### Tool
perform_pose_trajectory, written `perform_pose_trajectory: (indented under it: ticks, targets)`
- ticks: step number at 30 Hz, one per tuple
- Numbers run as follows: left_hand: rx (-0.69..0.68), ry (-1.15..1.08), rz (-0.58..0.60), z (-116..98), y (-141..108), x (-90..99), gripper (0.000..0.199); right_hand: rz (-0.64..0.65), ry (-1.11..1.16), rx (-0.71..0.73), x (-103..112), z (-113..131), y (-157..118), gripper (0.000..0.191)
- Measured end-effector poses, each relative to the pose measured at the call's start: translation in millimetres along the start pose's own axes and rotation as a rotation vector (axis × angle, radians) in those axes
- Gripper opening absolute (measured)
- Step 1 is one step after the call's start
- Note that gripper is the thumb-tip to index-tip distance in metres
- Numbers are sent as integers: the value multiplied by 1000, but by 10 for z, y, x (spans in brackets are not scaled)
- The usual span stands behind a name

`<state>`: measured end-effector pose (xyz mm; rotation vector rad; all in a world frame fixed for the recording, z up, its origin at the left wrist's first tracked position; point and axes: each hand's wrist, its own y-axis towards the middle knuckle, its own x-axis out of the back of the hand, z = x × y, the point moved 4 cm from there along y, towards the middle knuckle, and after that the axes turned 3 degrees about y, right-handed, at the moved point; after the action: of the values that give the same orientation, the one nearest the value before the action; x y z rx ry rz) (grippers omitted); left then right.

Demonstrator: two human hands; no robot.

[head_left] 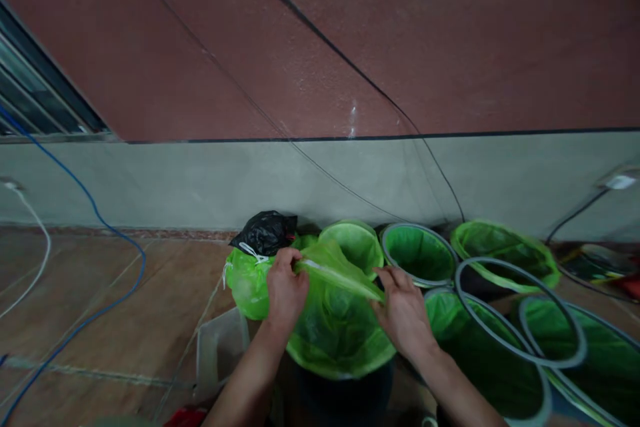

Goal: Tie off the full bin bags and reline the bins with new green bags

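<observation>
A translucent green plastic bag [340, 327] lines a dark bin [345, 393] in front of me, its lower edge folded over the bin's rim. My left hand [287, 290] is closed on one end of the bag's raised upper edge, which has a whitish hem. At the other end of that edge, my right hand [403, 310] pinches the same bag. The edge is stretched between both hands, sloping down to the right. Beside my left hand lies a tied green bag [250, 285] with white string, and a black plastic bag [264, 232] sits behind it.
Several green-lined bins stand to the right, among them one with a grey rim [420, 255]. A loose grey ring [575, 327] lies across two of them. A clear plastic container [220, 350] is at left. A blue cable [100, 213] crosses the tiled floor.
</observation>
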<state>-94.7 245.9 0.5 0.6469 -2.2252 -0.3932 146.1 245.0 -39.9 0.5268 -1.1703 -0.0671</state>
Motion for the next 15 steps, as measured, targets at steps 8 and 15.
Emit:
perform_pose_trajectory:
  ticks: [8,15]
  targets:
    - [-58,83,131,-76,-59,-115,19,80,337,-51,-52,297,53,12]
    - [-115,103,385,-3,-143,-281,39,-150,509,-215,117,66,143,11]
